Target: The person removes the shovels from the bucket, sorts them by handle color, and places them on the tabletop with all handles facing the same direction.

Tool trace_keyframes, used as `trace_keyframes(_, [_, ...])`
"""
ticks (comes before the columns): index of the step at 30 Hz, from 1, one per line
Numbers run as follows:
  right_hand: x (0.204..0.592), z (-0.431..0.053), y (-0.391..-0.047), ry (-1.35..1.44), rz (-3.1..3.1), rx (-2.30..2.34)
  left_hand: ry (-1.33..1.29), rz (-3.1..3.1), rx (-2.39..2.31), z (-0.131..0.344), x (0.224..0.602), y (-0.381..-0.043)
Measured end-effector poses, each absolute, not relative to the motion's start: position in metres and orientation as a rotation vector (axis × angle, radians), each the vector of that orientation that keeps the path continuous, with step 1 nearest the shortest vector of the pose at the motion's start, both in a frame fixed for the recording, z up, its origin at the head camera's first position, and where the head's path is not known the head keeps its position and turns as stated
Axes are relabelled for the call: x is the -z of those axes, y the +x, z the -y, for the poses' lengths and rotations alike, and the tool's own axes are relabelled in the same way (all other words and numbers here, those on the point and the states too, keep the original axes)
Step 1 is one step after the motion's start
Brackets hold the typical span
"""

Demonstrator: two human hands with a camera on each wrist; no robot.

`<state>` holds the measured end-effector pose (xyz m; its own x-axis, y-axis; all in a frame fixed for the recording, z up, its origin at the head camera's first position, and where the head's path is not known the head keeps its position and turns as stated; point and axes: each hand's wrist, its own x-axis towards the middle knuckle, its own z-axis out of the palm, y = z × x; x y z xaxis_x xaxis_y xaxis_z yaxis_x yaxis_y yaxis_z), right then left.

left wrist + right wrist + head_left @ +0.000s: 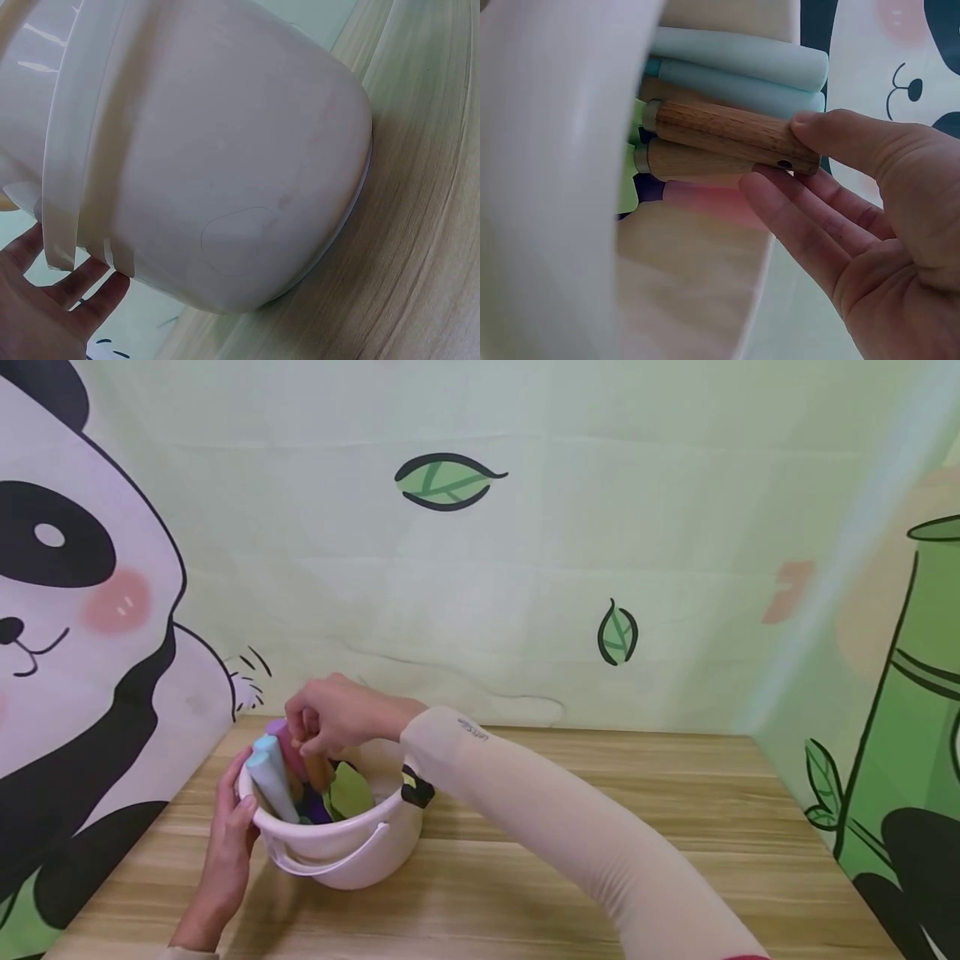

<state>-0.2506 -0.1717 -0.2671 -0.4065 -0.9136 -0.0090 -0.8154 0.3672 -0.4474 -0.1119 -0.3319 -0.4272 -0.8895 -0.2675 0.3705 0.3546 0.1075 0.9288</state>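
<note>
Head view had your left hand (pixel 228 839) laid flat against the near-left side of the white bucket (pixel 352 852), fingers straight and steadying it rather than curling round anything. The left wrist camera agreed: your straight fingers (pixel 90 289) touched the bucket wall (pixel 225 165) just below its rim band. The bucket stood on the wooden table (pixel 600 827), toward the back left corner by the panda backdrop (pixel 75 610).

Your right hand (pixel 333 714) was over the bucket mouth, reaching among the utensils standing in it. From the right wrist camera, your thumb (pixel 847 139) and fingertips pinched the end of a wooden handle (pixel 727 135), with a second wooden handle (pixel 697 160) lying just beneath it and pale blue silicone handles (pixel 739 71) behind. I could not tell for certain whether the lower handle was also caught in your pinch, since your fingers covered its end.

By my reading, you were at the step of picking one utensil out of the bucket, with the grasp made and the lift not yet done. The next move called for a straight pull upward, keeping your left hand firm on the bucket so it would not tip, and easing the handle free of its neighbours, the green piece (pixel 351 789) included.
</note>
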Motion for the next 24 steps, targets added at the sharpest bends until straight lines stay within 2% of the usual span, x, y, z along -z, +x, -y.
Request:
trace_keyframes(17, [0.252,0.158,-0.246,-1.511,-2.146,0.87,-0.06,1.977,1.826,0.331,0.423,-0.112])
trace_keyframes(24, [0.249,0.15,-0.252,-1.609,-2.232,0.913,-0.072,1.953,1.831,0.331,0.427,-0.111])
